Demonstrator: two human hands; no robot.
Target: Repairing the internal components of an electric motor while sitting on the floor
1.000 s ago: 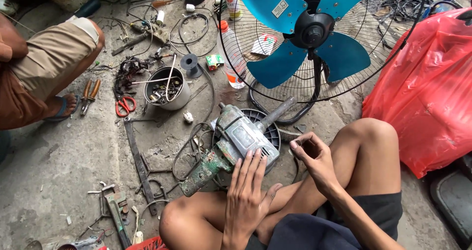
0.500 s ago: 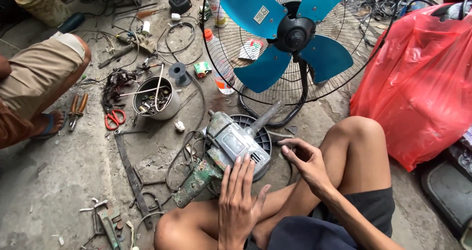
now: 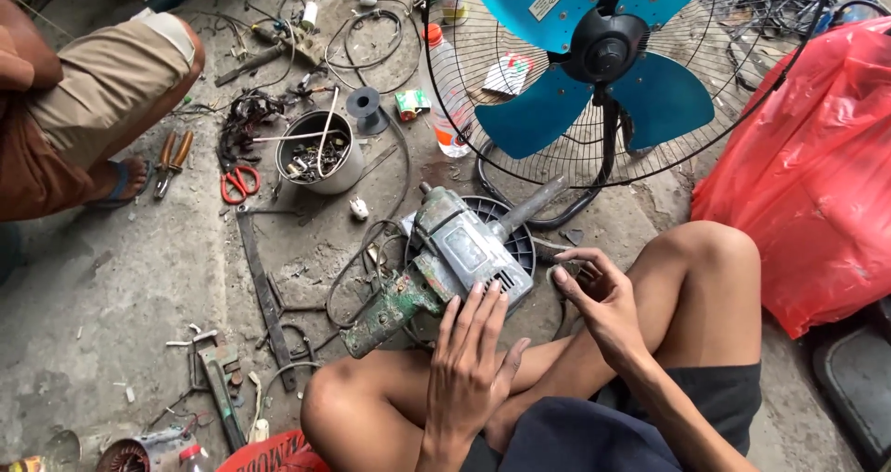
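Observation:
A worn grey and green electric drill (image 3: 445,258) lies across a black round fan part on the concrete floor, between my bare knees. My left hand (image 3: 473,361) rests flat against the drill's rear housing, fingers spread and pointing up. Just to the right of the drill, my right hand (image 3: 594,296) has its fingers curled around a small dark part near the drill's cord; what that part is cannot be made out.
A blue-bladed fan (image 3: 603,64) in a wire cage stands behind the drill. A red plastic bag (image 3: 817,175) fills the right side. A metal pot of scrap (image 3: 320,152), red scissors (image 3: 239,184), pliers (image 3: 172,161), wires and a wrench (image 3: 218,379) litter the floor. Another person's leg (image 3: 102,91) is at left.
The view has shifted slightly. My left hand stays on the drill's housing, and my right hand remains curled beside it with little movement.

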